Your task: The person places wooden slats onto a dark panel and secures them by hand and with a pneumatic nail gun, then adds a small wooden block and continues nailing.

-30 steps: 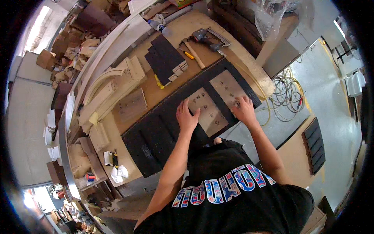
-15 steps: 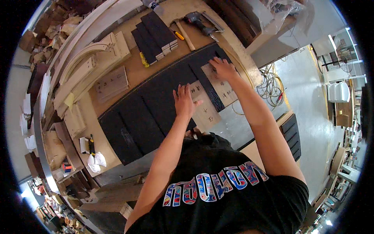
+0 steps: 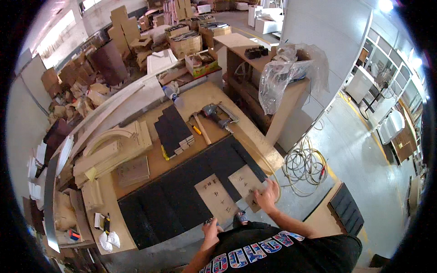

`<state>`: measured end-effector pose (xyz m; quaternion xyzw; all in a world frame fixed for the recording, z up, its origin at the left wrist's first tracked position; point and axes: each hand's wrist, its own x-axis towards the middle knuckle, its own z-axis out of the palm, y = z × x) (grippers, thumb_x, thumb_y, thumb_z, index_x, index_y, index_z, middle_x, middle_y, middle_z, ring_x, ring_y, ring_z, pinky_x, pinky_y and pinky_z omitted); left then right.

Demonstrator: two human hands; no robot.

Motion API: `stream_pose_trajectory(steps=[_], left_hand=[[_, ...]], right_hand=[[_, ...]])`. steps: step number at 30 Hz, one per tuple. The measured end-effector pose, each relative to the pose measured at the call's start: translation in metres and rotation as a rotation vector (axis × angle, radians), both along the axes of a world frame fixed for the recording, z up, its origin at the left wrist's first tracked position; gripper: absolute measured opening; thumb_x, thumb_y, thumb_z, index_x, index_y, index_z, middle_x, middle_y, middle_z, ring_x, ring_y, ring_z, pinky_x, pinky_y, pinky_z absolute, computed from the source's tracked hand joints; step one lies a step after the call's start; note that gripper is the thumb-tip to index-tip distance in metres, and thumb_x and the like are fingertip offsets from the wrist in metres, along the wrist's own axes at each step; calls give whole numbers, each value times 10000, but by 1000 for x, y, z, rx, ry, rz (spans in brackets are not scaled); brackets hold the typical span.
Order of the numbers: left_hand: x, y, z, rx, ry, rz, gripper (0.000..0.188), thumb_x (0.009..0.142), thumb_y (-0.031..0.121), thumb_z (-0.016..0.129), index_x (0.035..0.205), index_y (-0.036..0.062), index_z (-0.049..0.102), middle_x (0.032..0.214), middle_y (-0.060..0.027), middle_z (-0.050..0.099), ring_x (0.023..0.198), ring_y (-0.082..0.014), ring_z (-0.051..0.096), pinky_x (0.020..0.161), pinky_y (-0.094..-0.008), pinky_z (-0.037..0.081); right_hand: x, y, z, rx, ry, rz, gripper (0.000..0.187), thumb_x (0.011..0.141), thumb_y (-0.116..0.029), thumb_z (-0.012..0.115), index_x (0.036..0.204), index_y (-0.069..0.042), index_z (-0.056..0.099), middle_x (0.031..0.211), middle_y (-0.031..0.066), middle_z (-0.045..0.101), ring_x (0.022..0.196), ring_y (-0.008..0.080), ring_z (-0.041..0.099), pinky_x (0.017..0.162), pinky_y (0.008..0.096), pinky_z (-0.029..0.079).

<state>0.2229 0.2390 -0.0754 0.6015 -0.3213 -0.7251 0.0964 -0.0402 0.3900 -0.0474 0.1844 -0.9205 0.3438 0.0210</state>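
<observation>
A large black ribbed panel (image 3: 159,207) lies on the workbench, with two bare plywood pieces on it marked by hand. My left hand (image 3: 210,231) is at the panel's near edge, beside the lower end of the left plywood piece (image 3: 215,196). Its fingers are bent but apart, with nothing seen in them. At the panel's right end, my right hand (image 3: 268,196) touches the right plywood piece (image 3: 243,184). Thumb and fingers there are spread.
Beyond the panel lie stacked black strips (image 3: 172,132), a hammer (image 3: 202,129) and a pneumatic nail gun (image 3: 218,116). Curved wooden parts (image 3: 114,145) are piled at the left. A coiled hose (image 3: 302,168) lies on the floor at right. Another black slatted panel (image 3: 347,208) is nearby.
The view has tilted up, showing more of the workshop. Both hands have drawn back from on top of the plywood pieces towards the panel's near and right edges.
</observation>
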Motion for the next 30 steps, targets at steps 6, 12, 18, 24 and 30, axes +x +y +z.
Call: stream_pose_trajectory(steps=[6,12,18,24,30], left_hand=[[-2,20,-53,-78,322,76,198,1037,210,685,1155,77,596,895,-64,664,761,-194,641,676,-346,548],[-26,19,35,-127,373,120,160,1026,239,710,1075,132,603,968,-30,700,855,-174,650,749,-337,498],[-28,24,76,-172,398,221,154,1006,190,713,1098,116,614,1032,-55,707,856,-227,664,759,-379,520],[-46,14,116,-241,407,236,190,960,190,705,1093,84,619,997,-108,727,813,-257,704,732,-380,541],[-50,13,150,-288,342,205,140,961,173,666,1021,56,617,948,-116,742,777,-239,735,678,-341,547]], right_hand=[[0,35,-64,-952,-1229,-257,441,983,-189,728,1376,-55,581,1324,136,635,1274,341,569,1123,480,430],[-26,46,-100,-1236,-1552,-273,264,1017,-178,712,1240,-81,607,1119,72,705,1017,249,673,884,443,542],[-12,33,-14,-1056,-1421,-195,334,985,-173,756,1232,-86,550,1022,91,680,756,216,648,594,368,506],[-21,4,57,-1014,-1234,-55,330,953,-110,700,1230,-107,522,1114,66,658,978,237,694,793,465,640],[-40,-28,79,-892,-1221,-76,307,926,-121,674,1181,-74,509,1056,96,627,940,261,681,742,470,645]])
